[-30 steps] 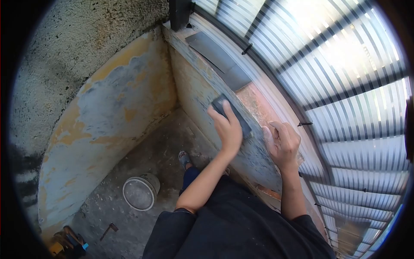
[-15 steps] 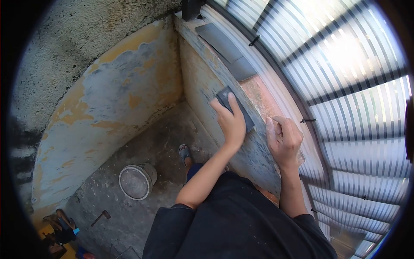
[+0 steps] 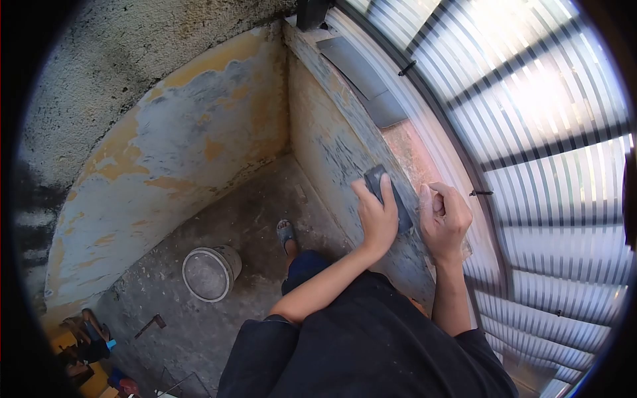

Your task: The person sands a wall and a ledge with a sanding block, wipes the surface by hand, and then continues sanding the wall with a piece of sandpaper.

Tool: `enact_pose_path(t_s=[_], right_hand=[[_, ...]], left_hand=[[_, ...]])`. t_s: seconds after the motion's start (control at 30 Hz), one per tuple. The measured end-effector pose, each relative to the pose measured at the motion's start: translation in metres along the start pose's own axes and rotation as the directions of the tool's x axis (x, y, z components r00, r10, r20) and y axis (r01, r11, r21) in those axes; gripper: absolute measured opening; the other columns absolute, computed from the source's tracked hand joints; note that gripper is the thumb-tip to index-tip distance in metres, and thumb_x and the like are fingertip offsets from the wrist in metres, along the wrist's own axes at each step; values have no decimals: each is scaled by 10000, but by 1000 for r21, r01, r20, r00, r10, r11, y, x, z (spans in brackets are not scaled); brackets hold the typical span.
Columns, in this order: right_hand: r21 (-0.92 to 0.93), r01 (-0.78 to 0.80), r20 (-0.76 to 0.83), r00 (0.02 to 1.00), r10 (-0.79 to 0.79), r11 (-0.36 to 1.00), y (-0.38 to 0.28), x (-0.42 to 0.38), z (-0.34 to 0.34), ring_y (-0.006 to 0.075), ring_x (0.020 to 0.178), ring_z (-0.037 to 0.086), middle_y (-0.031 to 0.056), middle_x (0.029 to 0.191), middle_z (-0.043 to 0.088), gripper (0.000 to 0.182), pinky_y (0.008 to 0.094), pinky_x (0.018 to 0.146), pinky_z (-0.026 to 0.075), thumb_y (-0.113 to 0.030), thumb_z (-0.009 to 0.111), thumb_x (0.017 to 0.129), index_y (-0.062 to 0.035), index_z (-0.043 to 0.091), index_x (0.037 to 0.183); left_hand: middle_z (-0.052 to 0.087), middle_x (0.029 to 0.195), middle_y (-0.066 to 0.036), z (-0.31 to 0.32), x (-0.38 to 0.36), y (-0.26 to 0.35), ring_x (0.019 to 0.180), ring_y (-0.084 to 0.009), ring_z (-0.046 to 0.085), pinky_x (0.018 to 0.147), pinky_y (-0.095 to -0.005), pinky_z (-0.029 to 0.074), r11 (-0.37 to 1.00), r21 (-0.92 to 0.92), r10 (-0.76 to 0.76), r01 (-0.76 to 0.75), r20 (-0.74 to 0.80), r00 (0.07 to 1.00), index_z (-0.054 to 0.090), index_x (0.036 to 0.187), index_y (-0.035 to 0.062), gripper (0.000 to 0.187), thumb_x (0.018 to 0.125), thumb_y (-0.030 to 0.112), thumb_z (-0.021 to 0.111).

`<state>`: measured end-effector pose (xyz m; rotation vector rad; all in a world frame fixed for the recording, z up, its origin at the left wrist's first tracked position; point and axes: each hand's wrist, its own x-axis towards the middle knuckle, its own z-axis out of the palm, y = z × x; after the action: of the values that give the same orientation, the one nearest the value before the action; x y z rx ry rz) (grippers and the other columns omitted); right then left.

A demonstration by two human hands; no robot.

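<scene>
A left hand point(image 3: 379, 222) gripped a dark block point(image 3: 400, 213) between thumb and fingers at the low wall point(image 3: 325, 136), right of the frame's center, in what looked like a rubbing stroke. The right hand point(image 3: 448, 222) curled by the wall's upper edge; whether it pinched anything could not be told. Another stroke would call for flat, even pressure.

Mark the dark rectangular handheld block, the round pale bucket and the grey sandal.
Dark rectangular handheld block point(image 3: 403, 217), head view: exposed lower-right part.
Round pale bucket point(image 3: 205, 274), head view: middle of its top.
Grey sandal point(image 3: 285, 234), head view: upper strap.
</scene>
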<state>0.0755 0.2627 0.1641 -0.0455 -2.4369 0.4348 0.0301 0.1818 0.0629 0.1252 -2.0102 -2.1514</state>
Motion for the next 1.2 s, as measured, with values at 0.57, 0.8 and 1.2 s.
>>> enact_pose_path(t_s=[0.57,0.8,1.2], right_hand=[[29,-22,-43,999,23,999,2,-2,-3,193,522,514,83,657,560,108,335,510,416,-16,773,870,-11,701,949],[14,-45,-49,998,45,999,1,-1,-2,180,512,493,68,634,533,104,330,501,403,-22,774,879,-9,701,952],[25,-31,-77,996,33,999,3,-2,-2,183,509,483,65,624,523,116,330,502,397,-7,773,867,-12,699,956]], left_hand=[[614,992,-306,-4,22,26,926,-480,632,822,-512,480,1000,17,-17,17,3,1000,405,1151,-40,370,1088,290,559],[603,967,-310,-1,40,22,904,-487,617,829,-516,471,997,-25,-74,74,8,997,405,1142,-50,371,1092,286,552],[599,1086,-266,-7,38,28,1027,-368,627,932,-465,471,987,-5,-156,158,95,983,422,1178,-37,382,1080,301,570]])
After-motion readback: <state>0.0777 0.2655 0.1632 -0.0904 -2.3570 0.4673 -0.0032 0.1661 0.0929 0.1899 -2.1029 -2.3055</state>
